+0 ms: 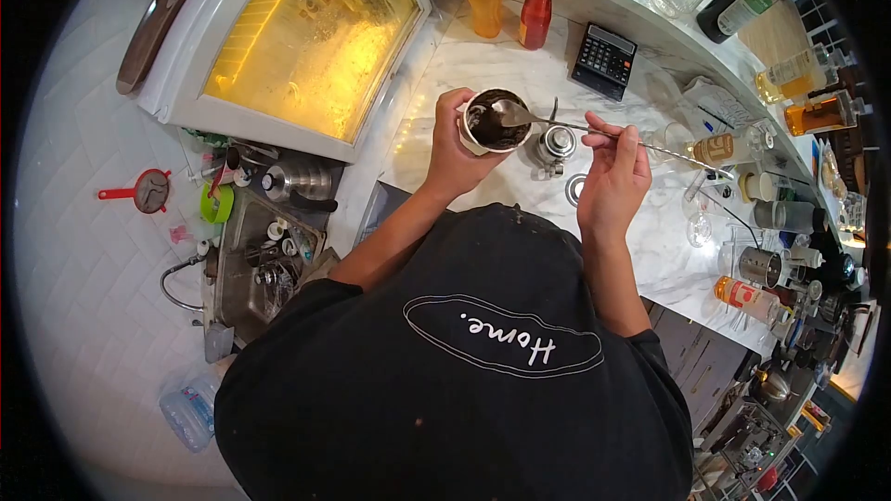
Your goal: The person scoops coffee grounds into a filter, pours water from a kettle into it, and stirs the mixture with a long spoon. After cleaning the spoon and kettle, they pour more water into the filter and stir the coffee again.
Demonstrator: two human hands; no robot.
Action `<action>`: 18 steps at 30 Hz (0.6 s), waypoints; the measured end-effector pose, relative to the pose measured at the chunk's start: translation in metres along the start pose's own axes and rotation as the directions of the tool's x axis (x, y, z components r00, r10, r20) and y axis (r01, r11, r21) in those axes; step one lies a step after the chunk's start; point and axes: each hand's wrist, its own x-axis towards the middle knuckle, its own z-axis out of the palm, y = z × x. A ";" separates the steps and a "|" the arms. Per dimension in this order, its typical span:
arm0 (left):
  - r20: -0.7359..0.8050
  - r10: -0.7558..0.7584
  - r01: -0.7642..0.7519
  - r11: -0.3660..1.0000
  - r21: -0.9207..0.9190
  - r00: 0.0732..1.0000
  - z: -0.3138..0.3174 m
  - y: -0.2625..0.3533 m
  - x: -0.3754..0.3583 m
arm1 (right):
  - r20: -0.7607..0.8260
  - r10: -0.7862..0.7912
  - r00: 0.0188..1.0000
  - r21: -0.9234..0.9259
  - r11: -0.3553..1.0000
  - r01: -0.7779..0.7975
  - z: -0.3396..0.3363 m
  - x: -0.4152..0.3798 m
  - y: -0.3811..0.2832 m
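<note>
My left hand [455,144] is wrapped round a white cup [471,146] with a dark, ground-coffee-like substance [487,125] inside. The cup's mouth faces up towards me. Between the thumb and fingers of my right hand [614,162] is a long twisted bar spoon [640,145]. Its bowl end dips into the cup, touching or just above the dark contents. On the marble counter between my hands stands a small metal pot-like vessel [557,144], with a round metal disc [576,188] lying nearer to me.
Behind the cup stand an orange bottle [484,2] and a red sauce bottle [536,5], with a calculator [604,60] beside them. A lit display case [306,46] is at left, above a sink [243,301] and steel kettle [299,182]. Several bottles line the right, including a pink-labelled one [745,297].
</note>
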 end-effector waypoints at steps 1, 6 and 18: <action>-0.007 0.004 -0.004 0.999 0.038 1.000 -0.003 -0.004 0.002 | -0.010 -0.009 1.000 0.008 1.000 0.009 -0.003 0.002 -0.001; -0.128 0.036 0.002 0.959 0.284 0.991 -0.016 -0.028 0.015 | -0.066 -0.033 0.997 -0.040 0.999 0.030 -0.012 0.011 0.000; -0.245 -0.187 0.295 0.780 0.551 0.951 -0.042 -0.136 0.006 | -0.017 -0.047 0.999 -0.390 0.920 0.037 -0.037 0.022 0.051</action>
